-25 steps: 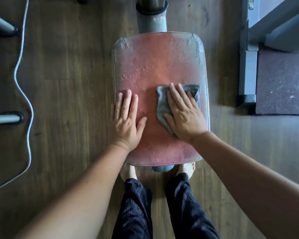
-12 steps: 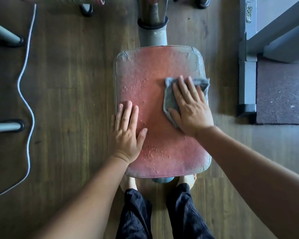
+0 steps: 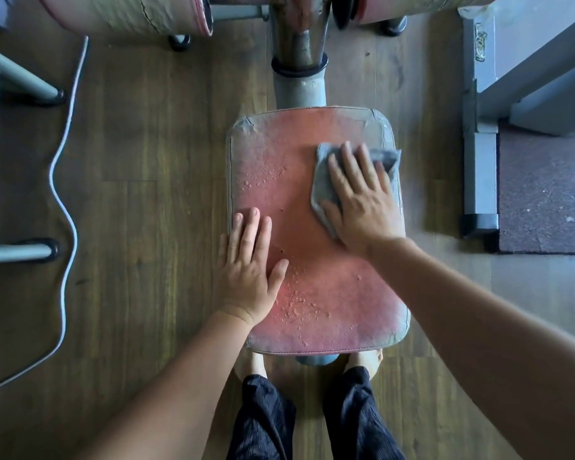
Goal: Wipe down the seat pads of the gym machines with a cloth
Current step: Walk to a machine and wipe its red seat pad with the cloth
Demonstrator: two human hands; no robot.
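Seat pad: red, worn, rectangular with rounded corners, mounted on a grey post over a wood-look floor. Surface carries pale flaking specks, thickest near the middle left and toward the near edge; the far corners are cracked and greyed.

Cloth: grey, crumpled, lying on the far right part of the pad, its right edge reaching the pad's right border.

Right hand: laid flat on top of the cloth, fingers spread and extended, pressing it against the pad. Not clenched around it; palm and fingers pin it down.

Left hand: flat on the pad's left edge, fingers together and pointing away from the person, thumb splayed toward the centre. Holds nothing; outer fingers overhang the border slightly.

Both forearms bare. Dark trousers and bare feet show just under the near edge of the pad.

Surroundings: a white cable snakes across the floor at left, beside grey tubular frame legs. Two cracked padded rollers sit at the far end. A grey metal frame and a dark mat stand at right, well apart from the pad
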